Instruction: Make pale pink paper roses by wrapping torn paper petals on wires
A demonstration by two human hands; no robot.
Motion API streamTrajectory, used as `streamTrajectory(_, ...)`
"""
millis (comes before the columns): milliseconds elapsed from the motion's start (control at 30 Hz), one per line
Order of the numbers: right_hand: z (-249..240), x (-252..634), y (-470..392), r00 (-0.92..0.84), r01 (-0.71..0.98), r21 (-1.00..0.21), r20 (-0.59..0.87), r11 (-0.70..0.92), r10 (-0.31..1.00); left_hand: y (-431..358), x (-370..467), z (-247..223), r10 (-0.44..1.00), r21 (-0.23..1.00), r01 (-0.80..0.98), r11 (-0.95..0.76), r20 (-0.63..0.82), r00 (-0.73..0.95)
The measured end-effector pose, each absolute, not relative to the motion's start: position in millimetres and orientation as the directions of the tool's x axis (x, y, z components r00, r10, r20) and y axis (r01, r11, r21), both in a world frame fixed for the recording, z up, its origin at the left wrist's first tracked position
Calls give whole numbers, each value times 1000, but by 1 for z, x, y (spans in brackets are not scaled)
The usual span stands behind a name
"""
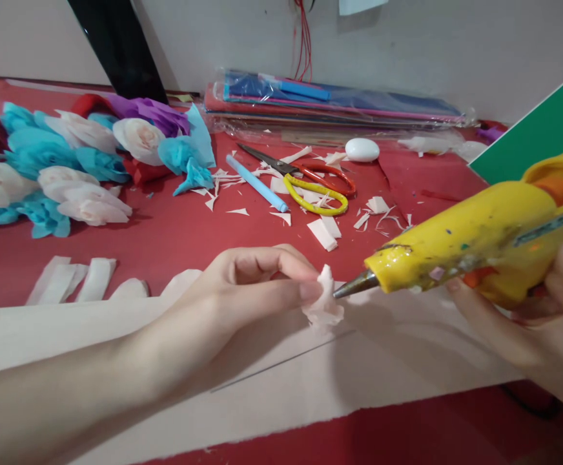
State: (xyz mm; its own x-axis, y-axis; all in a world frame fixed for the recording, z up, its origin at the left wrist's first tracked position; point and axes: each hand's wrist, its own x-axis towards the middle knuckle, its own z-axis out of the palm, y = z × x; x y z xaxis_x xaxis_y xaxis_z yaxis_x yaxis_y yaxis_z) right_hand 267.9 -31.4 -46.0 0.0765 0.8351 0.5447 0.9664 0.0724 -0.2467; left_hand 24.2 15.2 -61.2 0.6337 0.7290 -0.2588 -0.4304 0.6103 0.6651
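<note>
My left hand (243, 290) pinches a small pale pink paper flower (325, 307) between thumb and fingers, near the middle of the view. My right hand (538, 323) is wrapped round the handle of a yellow glue gun (456, 239) at the right. The gun's metal nozzle (358, 284) points left, and its tip is at the flower's right side. Below both hands lies a pale paper sheet (272, 413) with a thin dark wire (281, 361) on it.
Blue, pink, red and purple paper flowers (49, 155) lie at the left. Scissors (317, 187), a blue pen (257, 183), paper scraps (323, 234) and a white egg-shaped object (361, 150) are behind my hands. Wrapped paper packs (359, 103) lie by the wall. Cut strips (95, 279) lie nearer.
</note>
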Motion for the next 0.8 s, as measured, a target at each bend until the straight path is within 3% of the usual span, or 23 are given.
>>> streamTrajectory(300,-47,275,-27,-96,967,-126,624,222,775,20,19,-71,697,646,-452,615,-176,695)
streamTrajectory(800,-50,277,-29,-63,972,-135,633,191,772,19,21,-71,702,622,-476,621,-172,691)
